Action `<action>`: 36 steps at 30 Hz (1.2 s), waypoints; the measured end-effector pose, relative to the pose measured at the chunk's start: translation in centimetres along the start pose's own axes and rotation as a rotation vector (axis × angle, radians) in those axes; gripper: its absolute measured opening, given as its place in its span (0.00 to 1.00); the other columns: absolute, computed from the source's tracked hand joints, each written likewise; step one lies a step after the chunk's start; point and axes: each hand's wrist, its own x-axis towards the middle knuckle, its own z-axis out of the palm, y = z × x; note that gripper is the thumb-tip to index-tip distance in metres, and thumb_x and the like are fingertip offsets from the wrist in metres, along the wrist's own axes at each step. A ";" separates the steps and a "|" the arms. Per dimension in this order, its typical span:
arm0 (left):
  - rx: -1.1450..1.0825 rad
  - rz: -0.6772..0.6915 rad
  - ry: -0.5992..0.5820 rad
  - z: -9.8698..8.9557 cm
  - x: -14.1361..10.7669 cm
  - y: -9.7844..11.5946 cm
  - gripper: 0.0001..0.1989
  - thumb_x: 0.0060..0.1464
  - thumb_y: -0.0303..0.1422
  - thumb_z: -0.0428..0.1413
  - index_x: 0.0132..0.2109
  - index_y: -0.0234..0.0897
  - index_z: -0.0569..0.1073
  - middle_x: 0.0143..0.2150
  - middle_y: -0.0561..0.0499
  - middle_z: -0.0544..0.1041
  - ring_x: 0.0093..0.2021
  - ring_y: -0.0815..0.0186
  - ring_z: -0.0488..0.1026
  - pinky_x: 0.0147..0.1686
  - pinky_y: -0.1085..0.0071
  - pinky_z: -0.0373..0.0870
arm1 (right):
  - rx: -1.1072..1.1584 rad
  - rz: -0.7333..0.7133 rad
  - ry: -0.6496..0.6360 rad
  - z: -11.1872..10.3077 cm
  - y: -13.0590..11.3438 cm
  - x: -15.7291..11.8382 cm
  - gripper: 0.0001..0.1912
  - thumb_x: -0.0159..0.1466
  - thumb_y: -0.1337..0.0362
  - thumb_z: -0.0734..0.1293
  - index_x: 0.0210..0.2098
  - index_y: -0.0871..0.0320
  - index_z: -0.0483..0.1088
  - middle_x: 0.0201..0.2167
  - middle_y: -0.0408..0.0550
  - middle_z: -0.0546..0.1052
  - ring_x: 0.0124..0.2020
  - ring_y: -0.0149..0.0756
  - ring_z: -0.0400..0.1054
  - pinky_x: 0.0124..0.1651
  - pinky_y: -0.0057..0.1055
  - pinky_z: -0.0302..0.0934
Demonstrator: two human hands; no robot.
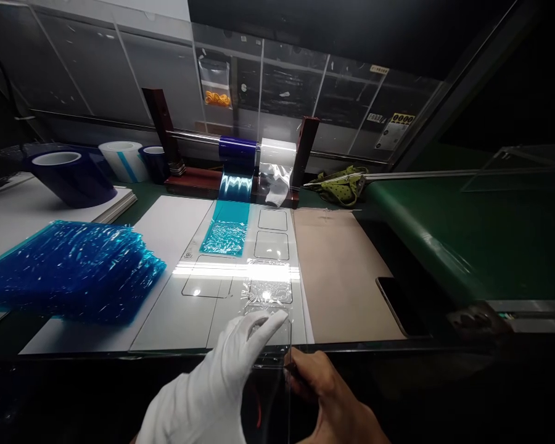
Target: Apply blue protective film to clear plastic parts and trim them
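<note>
My left hand (pixel 213 385), in a white glove, is closed around a clear plastic sheet (pixel 277 394) at the near edge of the worktable. At the sheet's right edge, my bare right hand (pixel 324 388) has its fingers curled and its thumb pressed in; a small dark patch beside the thumb is hard to make out. Just beyond my hands lies a pale template board (pixel 166 324) with outlined rounded rectangles. Crinkled clear film (pixel 271 287) covers some of its near outlines. A strip of blue film (pixel 226 231) reaches onto the board from the blue roll (pixel 237 150).
A rack (pixel 194 179) holds the blue roll and a clear film roll (pixel 277 154). Blue film sheets (pixel 74 271) are stacked left, with spare rolls (pixel 74 179) behind. Brown cardboard (pixel 342 277) and a phone (pixel 398 305) lie right, near a green belt (pixel 467 228).
</note>
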 end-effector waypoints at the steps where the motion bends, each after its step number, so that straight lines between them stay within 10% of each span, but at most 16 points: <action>1: -0.005 0.000 -0.006 -0.1 0.1 0.1 0.39 0.57 0.26 0.50 0.68 0.57 0.40 0.58 0.50 0.67 0.56 0.59 0.68 0.57 0.60 0.67 | -0.003 -0.015 0.015 0.2 0.2 0.0 0.34 0.43 0.31 0.68 0.28 0.56 0.62 0.23 0.37 0.59 0.23 0.26 0.52 0.24 0.25 0.51; 11: -0.100 0.039 -0.152 -2.6 1.0 1.6 0.50 0.45 0.44 0.62 0.69 0.51 0.43 0.61 0.43 0.63 0.60 0.48 0.63 0.58 0.50 0.63 | -0.100 -0.039 0.020 0.5 1.2 -0.3 0.38 0.44 0.24 0.58 0.23 0.56 0.57 0.20 0.37 0.59 0.22 0.26 0.50 0.24 0.26 0.47; 26: 0.042 -0.087 -0.098 -1.9 1.4 2.3 0.45 0.47 0.36 0.58 0.68 0.50 0.45 0.58 0.44 0.64 0.56 0.51 0.65 0.55 0.53 0.65 | -0.083 -0.117 0.216 1.1 3.6 -2.4 0.33 0.48 0.30 0.64 0.25 0.54 0.59 0.20 0.36 0.57 0.20 0.26 0.51 0.22 0.26 0.48; 30: 0.084 -0.270 -0.042 -1.7 0.9 3.0 0.62 0.29 0.40 0.66 0.68 0.46 0.40 0.59 0.40 0.59 0.55 0.45 0.62 0.54 0.48 0.64 | -0.210 -0.024 0.488 -2.1 5.6 -2.0 0.28 0.53 0.37 0.67 0.27 0.53 0.55 0.20 0.37 0.58 0.20 0.28 0.53 0.22 0.27 0.51; 36: 0.169 -0.332 0.038 -2.0 -0.5 4.0 0.63 0.26 0.40 0.65 0.68 0.51 0.39 0.60 0.42 0.58 0.55 0.44 0.60 0.49 0.49 0.66 | -0.675 0.345 0.446 -8.9 11.3 4.1 0.21 0.62 0.45 0.61 0.37 0.58 0.65 0.33 0.50 0.72 0.32 0.41 0.68 0.33 0.35 0.61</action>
